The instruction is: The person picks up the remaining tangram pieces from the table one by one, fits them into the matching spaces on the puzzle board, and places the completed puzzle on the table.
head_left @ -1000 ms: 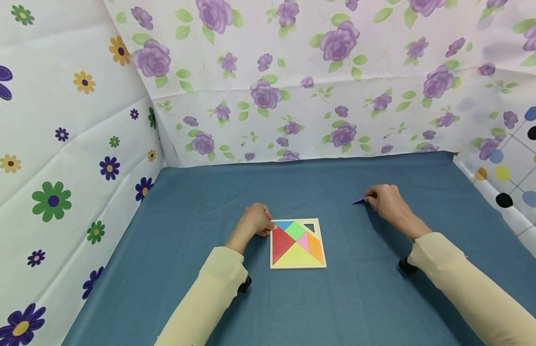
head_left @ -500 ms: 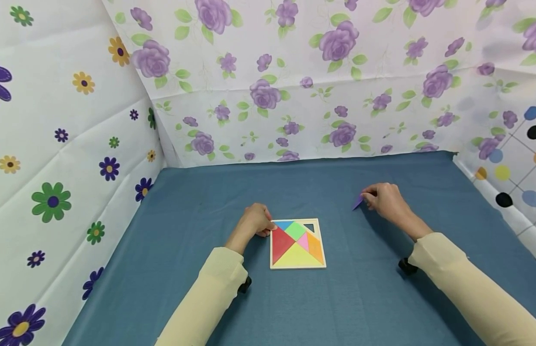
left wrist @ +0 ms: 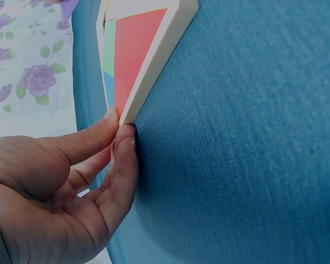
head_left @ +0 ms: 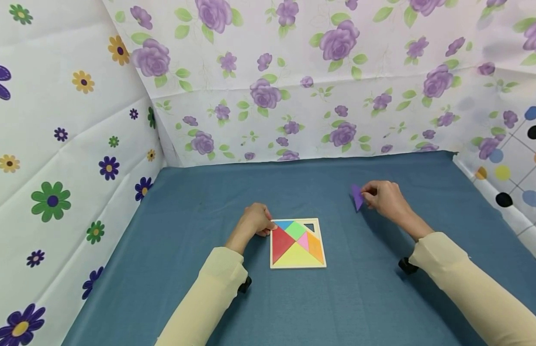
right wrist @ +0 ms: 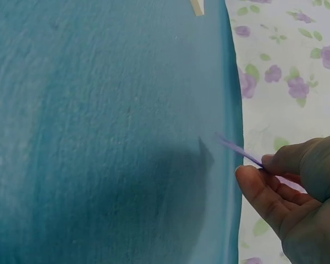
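Observation:
A square tangram board [head_left: 294,267] with a pale wooden frame lies on the blue cloth. In it sit red [head_left: 282,244], yellow [head_left: 299,257], blue, green, pink and orange pieces; a triangular slot [head_left: 310,227] at its far right corner shows dark. My left hand [head_left: 254,221] pinches the far left corner of the frame between thumb and fingers, as the left wrist view also shows. To the right of the board, my right hand [head_left: 386,199] holds a thin purple triangle [head_left: 356,196] by its edge, raised over the cloth. The right wrist view shows this piece [right wrist: 239,149] nearly edge-on.
Blue cloth [head_left: 186,298] covers the table. Behind it hangs a white sheet with purple roses [head_left: 263,93]. A flower-printed sheet [head_left: 52,202] stands along the left, and one with coloured dots [head_left: 523,168] along the right.
The purple triangle has turned in my right fingers, from nearly edge-on to showing its broad face. My right hand has risen slightly; the left hand and the board have stayed put.

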Demonstrator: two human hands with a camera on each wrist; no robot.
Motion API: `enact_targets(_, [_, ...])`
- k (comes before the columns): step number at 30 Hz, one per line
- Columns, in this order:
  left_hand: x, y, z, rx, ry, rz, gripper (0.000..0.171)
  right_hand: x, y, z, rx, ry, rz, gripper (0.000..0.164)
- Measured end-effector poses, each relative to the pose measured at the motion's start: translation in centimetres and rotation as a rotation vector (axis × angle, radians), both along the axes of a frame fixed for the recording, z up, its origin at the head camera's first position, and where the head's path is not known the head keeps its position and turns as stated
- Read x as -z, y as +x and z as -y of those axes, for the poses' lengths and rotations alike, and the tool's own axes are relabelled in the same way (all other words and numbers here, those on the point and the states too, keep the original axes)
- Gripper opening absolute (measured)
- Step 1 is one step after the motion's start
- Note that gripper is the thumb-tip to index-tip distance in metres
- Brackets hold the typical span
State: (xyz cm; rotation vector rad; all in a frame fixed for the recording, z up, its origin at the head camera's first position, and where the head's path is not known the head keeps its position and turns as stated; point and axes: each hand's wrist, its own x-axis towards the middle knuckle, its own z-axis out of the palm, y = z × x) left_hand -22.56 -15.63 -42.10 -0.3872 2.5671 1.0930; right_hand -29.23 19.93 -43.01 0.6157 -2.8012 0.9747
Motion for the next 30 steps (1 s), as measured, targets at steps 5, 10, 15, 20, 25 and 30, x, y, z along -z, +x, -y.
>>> enact_targets(5, [0.0,0.0,0.0,0.0,-0.001,-0.001,0.019,-0.4,0.2,0.3,-0.014,-0.012,-0.012,0.009])
enact_targets(10, [0.1,-0.1,0.1,0.003,-0.002,0.0,0.018,-0.9,0.5,0.7,-0.03,-0.03,-0.018,0.012])
enact_targets(15, [0.1,-0.1,0.1,0.01,-0.003,0.002,0.018,-1.4,0.7,1.2,-0.029,-0.033,-0.007,0.013])
enact_targets(20, [0.0,0.0,0.1,0.012,-0.003,-0.002,0.018,-2.0,1.1,1.6,-0.046,-0.029,-0.018,0.012])
enact_targets(25, [0.0,0.1,0.1,0.012,-0.003,-0.003,0.018,-2.8,1.5,2.3,-0.059,-0.03,-0.028,0.012])
enact_targets(30, [-0.1,0.2,0.1,0.016,-0.002,-0.009,0.018,-3.6,1.8,2.9,-0.071,-0.036,-0.025,0.012])
